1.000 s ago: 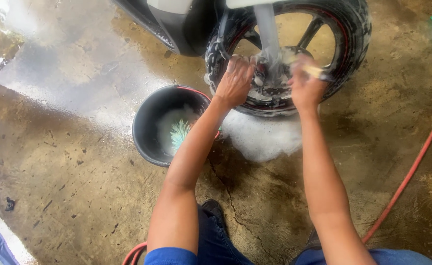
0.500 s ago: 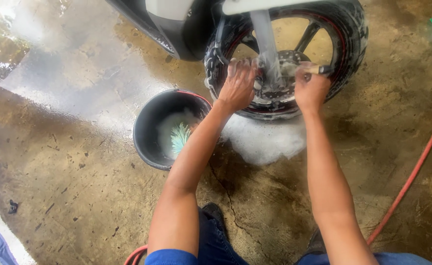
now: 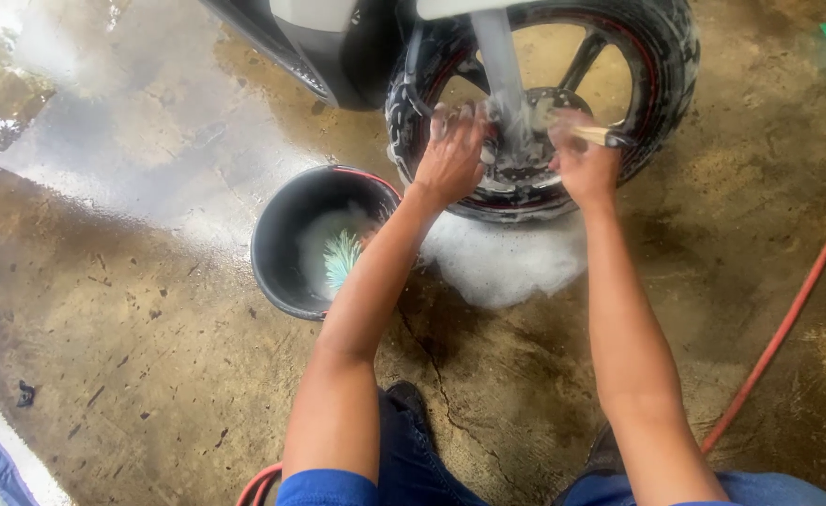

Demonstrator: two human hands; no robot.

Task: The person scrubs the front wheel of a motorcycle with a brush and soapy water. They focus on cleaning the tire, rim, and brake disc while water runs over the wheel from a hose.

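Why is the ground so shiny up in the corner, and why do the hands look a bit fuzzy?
Head view: the wet concrete floor mirrors bright daylight, so the top left glares nearly white. Head view: the left hand and right hand look smeared against the soapy motorcycle wheel, with fingertips and brush soft. Head view: the black bucket and red hose look sharper.

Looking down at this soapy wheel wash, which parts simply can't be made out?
Head view only:
- Black motorcycle wheel: top cut off by the frame edge.
- Wheel hub: covered by foam and both hands.
- Left hand: fingers motion-blurred; any cloth unclear.
- Wooden-handled brush in right hand: bristles hidden.
- Black round bucket: contents partly behind the left forearm.
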